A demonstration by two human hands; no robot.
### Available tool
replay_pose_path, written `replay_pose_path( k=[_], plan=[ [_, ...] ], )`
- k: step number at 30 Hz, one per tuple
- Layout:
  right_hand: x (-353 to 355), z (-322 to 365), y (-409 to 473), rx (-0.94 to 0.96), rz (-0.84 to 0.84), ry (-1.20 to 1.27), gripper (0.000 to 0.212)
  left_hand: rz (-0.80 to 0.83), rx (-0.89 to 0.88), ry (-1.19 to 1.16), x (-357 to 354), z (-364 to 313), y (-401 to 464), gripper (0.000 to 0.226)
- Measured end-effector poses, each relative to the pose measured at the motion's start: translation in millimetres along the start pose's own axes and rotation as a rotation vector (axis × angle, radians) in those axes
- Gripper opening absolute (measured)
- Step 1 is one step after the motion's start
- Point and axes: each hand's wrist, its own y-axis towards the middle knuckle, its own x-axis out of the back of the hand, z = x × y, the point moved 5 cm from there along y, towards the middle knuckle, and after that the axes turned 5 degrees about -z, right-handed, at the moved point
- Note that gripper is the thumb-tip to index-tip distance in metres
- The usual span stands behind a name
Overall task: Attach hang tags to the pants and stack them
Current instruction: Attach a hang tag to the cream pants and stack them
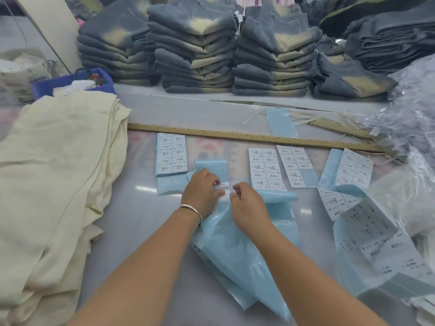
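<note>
Both hands are working at one small white label [223,189] in the middle of the table [146,222]. The left hand [202,193] is pinching its left edge, and the right hand [247,203] is pinching its right edge, over a blue backing sheet [235,245]. Four label sheets are lying in a row below the wooden ruler [247,136]. Three full stacks of folded jeans [195,50] are standing behind; a fourth is cut off at right. The print is too small to read.

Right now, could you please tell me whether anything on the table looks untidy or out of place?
Yes: the rightmost pants pile has slumped, unlike the three squared stacks beside it. Empty blue backing sheets lie crumpled under both hands, and paper strips litter the ruler.
</note>
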Motion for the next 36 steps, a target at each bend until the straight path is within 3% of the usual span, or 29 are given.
replay_pose_path(
  k=[5, 8, 9, 11, 14, 20, 24, 27, 31, 36],
  plan=[
    [-6, -3, 38, -0.154, 0.000, 0.011, 0.041, 0.019, -0.020, 0.036, 1, -4, 2, 0.017],
    [-10, 2, 50, -0.193, -0.026, 0.092, 0.015, -0.004, -0.061, 0.043, 4, -7, -2, 0.010],
    [-11, 4, 51, -0.218, -0.026, 0.144, 0.012, -0.031, -0.077, 0.037, 7, -8, -5, 0.008],
    [-12, 1, 57, -0.303, -0.006, 0.264, 0.034, -0.115, -0.110, 0.029, 14, -9, -12, 0.007],
    [-12, -2, 58, -0.462, 0.064, 0.433, 0.027, -0.291, -0.188, 0.012, 28, -10, -23, 0.008],
    [-14, 6, 59, -0.391, 0.099, 0.517, 0.014, -0.397, -0.323, 0.005, 34, -13, -33, 0.007],
    [-15, 6, 55, -0.420, 0.106, 0.694, 0.005, -0.410, -0.163, -0.201, 36, -6, -31, 0.014],
    [-17, 7, 51, -0.462, 0.154, 0.811, 0.012, -0.363, -0.075, -0.280, 36, -1, -23, 0.025],
    [-15, 9, 52, -0.503, 0.195, 0.791, 0.017, -0.342, -0.129, -0.191, 39, -4, -23, 0.020],
    [-14, 8, 58, -0.484, 0.078, 0.681, 0.012, -0.427, -0.269, -0.040, 46, -12, -30, 0.021]
  ],
)
